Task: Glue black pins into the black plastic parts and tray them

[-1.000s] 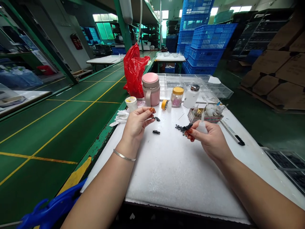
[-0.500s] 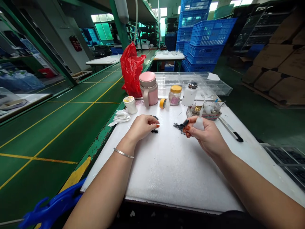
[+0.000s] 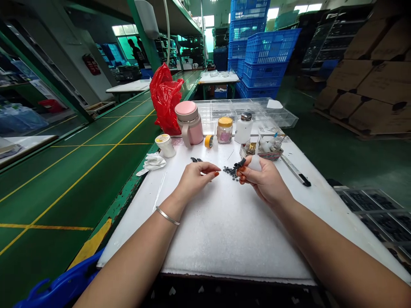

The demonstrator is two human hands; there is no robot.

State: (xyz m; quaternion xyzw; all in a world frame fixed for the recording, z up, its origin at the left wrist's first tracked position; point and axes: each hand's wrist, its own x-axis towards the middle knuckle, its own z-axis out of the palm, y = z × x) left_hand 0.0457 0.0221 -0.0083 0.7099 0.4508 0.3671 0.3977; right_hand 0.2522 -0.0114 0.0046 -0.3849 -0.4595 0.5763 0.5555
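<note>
My right hand [image 3: 261,175] is closed around a small white squeeze bottle [image 3: 255,162] with a thin upright tip, and pinches a small black part [image 3: 239,163] at its fingertips. Just left of it lies a pile of tiny black rings [image 3: 229,172] on the white table [image 3: 224,239]. My left hand [image 3: 199,177] hovers left of the pile, thumb and index finger apart, with nothing visible between them. Behind its knuckles another black piece [image 3: 195,159] rests on the table, partly hidden by the hand.
A pink mug [image 3: 190,124], tape roll [image 3: 208,141], yellow-lidded jar [image 3: 224,130] and white bottle [image 3: 243,129] stand at the back. A tray of small bottles [image 3: 266,149] and a cutter [image 3: 296,170] lie right; white gloves [image 3: 152,163] lie left.
The view has shifted to the right. My left hand has moved from beside the black pieces toward the ring pile. My right hand keeps its hold. A distant person now shows at the back left.
</note>
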